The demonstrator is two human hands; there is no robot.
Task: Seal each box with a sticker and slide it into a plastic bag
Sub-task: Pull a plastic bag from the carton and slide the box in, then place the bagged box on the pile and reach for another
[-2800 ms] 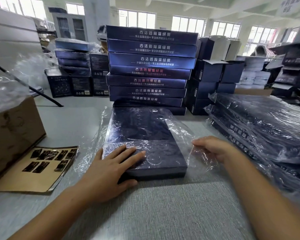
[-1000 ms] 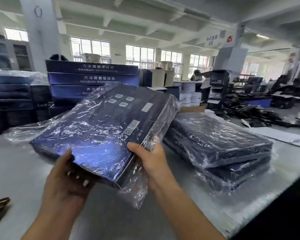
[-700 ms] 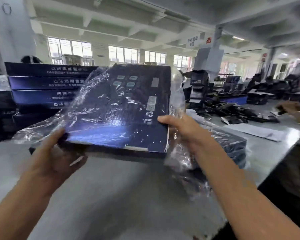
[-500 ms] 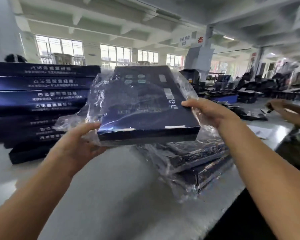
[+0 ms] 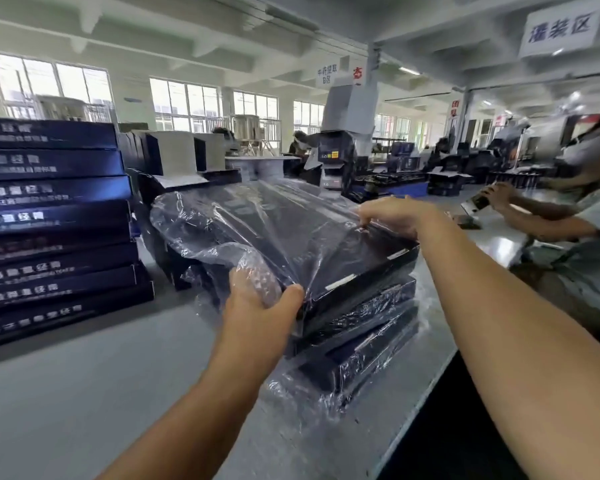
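Holding dark blue box [image 5: 302,233], already inside plastic bag [image 5: 201,226], tilted over pile of bagged boxes [image 5: 361,337] at right side of table [image 5: 84,393]; whether it touches pile, cannot tell. Left hand [image 5: 257,306] grips near-left corner, thumb on top, fingers curled under bunched loose film. Right hand [image 5: 395,216] at box's right edge, fingers curled down onto film-covered top, gripping it. Stack of unbagged blue boxes [image 5: 49,220] at left. Second person [image 5: 582,216] at far right, hands on small item.
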